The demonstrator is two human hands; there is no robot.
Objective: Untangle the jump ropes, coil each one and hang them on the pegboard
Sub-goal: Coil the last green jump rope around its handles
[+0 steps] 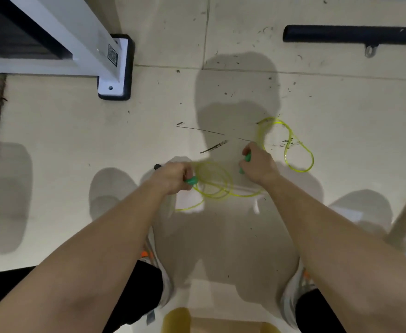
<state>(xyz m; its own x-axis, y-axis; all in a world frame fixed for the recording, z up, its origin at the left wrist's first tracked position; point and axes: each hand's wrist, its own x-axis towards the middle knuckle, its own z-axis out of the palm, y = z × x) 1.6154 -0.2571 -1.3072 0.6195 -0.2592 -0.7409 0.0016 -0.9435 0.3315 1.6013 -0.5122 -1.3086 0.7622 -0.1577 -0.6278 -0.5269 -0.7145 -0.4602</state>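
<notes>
The yellow jump rope (218,195) looks half coiled. The left hand (173,176) grips one green handle (191,180) and a few loops. The right hand (257,164) grips the other handle (245,162). More rope lies loose on the floor (101,131). It still needs hanging.

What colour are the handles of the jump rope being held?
Green, in the head view: left hand grips one handle, right hand the other.

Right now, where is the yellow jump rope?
In the head view, the yellow jump rope runs between both hands over the floor: coiled beside the left hand, with a loose loop lying right of the right hand.
</notes>
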